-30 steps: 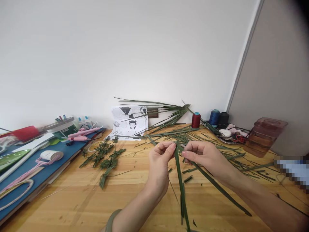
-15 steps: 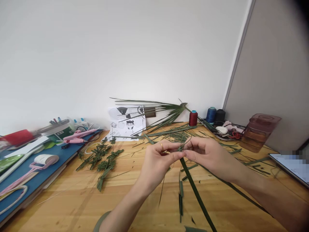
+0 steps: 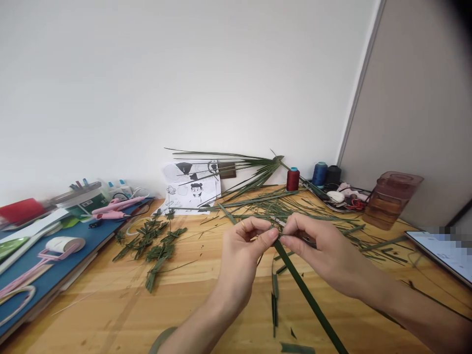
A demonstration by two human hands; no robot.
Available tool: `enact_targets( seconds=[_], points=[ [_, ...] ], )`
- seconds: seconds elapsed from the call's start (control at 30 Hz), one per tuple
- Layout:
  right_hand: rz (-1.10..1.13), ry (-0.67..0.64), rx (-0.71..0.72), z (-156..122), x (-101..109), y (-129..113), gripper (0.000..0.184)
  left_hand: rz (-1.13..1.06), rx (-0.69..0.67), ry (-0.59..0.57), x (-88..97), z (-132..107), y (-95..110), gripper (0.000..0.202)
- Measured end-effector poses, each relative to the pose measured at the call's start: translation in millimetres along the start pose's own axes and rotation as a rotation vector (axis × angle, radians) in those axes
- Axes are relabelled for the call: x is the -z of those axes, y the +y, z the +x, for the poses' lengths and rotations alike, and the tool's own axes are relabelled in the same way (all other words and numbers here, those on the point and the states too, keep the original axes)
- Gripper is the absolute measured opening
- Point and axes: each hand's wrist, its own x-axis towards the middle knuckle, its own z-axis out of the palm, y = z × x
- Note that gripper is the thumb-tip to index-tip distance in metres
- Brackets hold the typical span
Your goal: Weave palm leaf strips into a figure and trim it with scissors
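Note:
Both my hands meet over the wooden table [image 3: 121, 305]. Between thumb and fingers, my left hand [image 3: 247, 250] pinches the upper end of a long green leaf strip [image 3: 306, 292]. From there the strip slants down toward the front edge of the view. Close beside it, my right hand [image 3: 317, 241] has its thumb and fingers closed at the same spot. What exactly the right fingertips grip, likely a thin leaf end, is mostly hidden. Woven leaf pieces [image 3: 162, 248] lie to the left of my hands.
A fan-shaped palm leaf [image 3: 254, 169] leans at the wall by a printed sheet [image 3: 188, 191]. Thread spools [image 3: 293, 179], a pink bottle [image 3: 391, 201] and a tablet [image 3: 442, 253] stand or lie to the right. Pink glue guns [image 3: 114, 211] rest on a blue board [image 3: 99, 246].
My right fingertips have moved slightly away from the left ones and the fingers have shifted. The left hand keeps its pinch on the strip, and the view has shifted a little.

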Motion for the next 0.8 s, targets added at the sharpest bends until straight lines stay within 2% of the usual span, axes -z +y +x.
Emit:
enact_targets(
  seconds=[0.23, 0.4, 0.5, 0.6, 0.7, 0.8],
  points=[
    [0.152, -0.081, -0.043, -1, 4, 11, 0.013, 0.219, 0.037, -0.169, -0.9, 1, 12, 0.023],
    [0.156, -0.079, -0.032, -3, 6, 10, 0.013, 0.290, -0.043, -0.187, -4.4, -4, 19, 0.010],
    [0.119, -0.086, -0.008, -4, 7, 6, 0.014, 0.297, -0.085, -0.158, -5.0, -7, 19, 0.003],
    [0.092, -0.113, 0.007, -6, 9, 0, 0.014, 0.320, -0.157, -0.072, -5.0, -11, 18, 0.001],
    [0.052, -0.070, 0.062, -8, 9, -3, 0.014, 0.310, -0.215, 0.012, -4.3, -15, 16, 0.003],
    [0.087, -0.076, 0.037, -8, 9, -4, 0.015, 0.238, -0.130, 0.021, -2.1, -13, 16, 0.006]
  ],
)
